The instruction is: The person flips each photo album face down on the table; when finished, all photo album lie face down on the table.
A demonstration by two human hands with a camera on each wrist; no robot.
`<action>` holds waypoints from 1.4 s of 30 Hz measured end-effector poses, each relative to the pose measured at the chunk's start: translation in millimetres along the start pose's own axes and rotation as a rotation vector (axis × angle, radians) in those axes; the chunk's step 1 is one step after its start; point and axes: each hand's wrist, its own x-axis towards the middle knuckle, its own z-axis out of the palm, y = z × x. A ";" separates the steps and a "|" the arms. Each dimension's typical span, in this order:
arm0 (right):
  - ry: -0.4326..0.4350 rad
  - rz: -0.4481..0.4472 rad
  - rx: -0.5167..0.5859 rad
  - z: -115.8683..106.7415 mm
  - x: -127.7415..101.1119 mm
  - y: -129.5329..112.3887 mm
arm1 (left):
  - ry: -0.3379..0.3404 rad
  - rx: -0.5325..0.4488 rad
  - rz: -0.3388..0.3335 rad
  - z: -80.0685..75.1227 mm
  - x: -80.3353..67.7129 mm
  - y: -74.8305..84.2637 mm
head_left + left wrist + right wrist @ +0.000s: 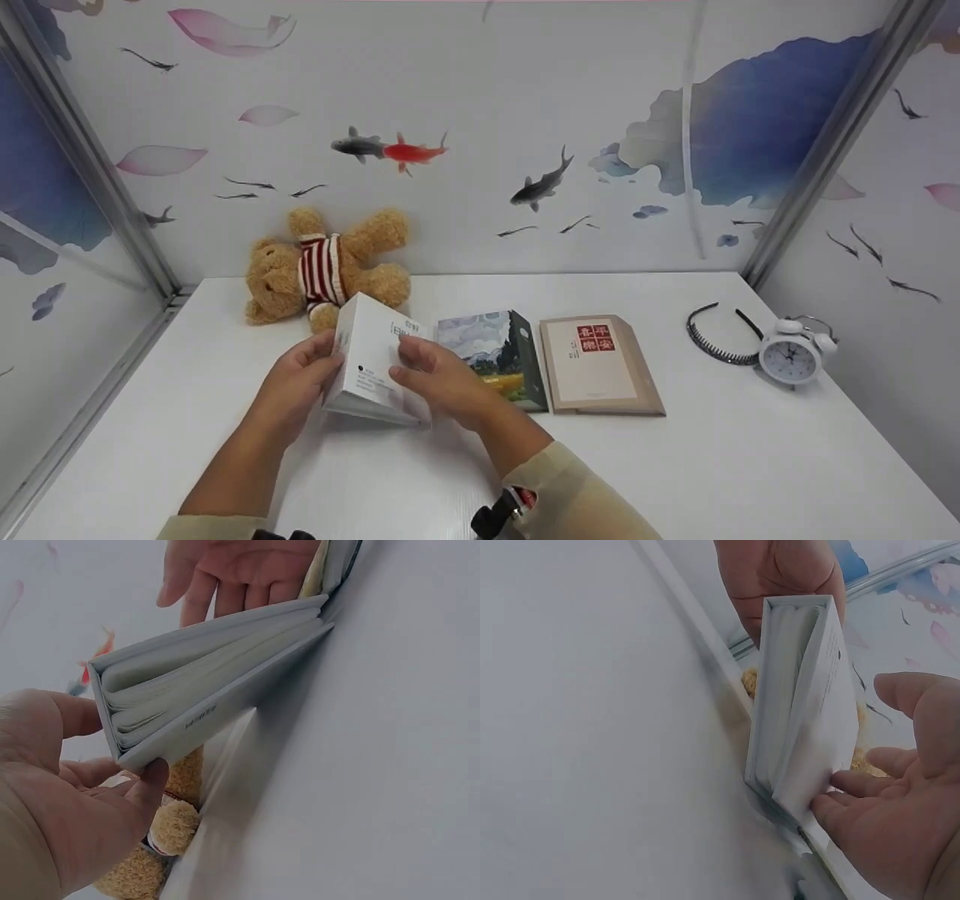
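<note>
A white book (373, 352) stands tilted on the white table (750, 465), its near edge on the surface and its far edge raised. My left hand (319, 367) grips its left side, thumb and fingers curled round the edge (124, 757). My right hand (409, 364) lies against the cover from the right with fairly straight fingers. In the right wrist view the book (802, 712) is slightly fanned, and the right fingertips (840, 791) touch the front cover's edge. The left hand (780, 570) holds the far end.
A brown teddy bear (322, 266) in a striped jumper lies at the back wall. Right of the hands lie a book with a painted cover (499, 356) and a beige book (596, 364). A black headband (716, 334) and a white alarm clock (791, 356) sit far right.
</note>
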 end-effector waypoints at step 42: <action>0.045 -0.134 0.213 -19.2 -7.4 -26.7 | -0.152 -0.047 0.045 23.9 -7.5 0.2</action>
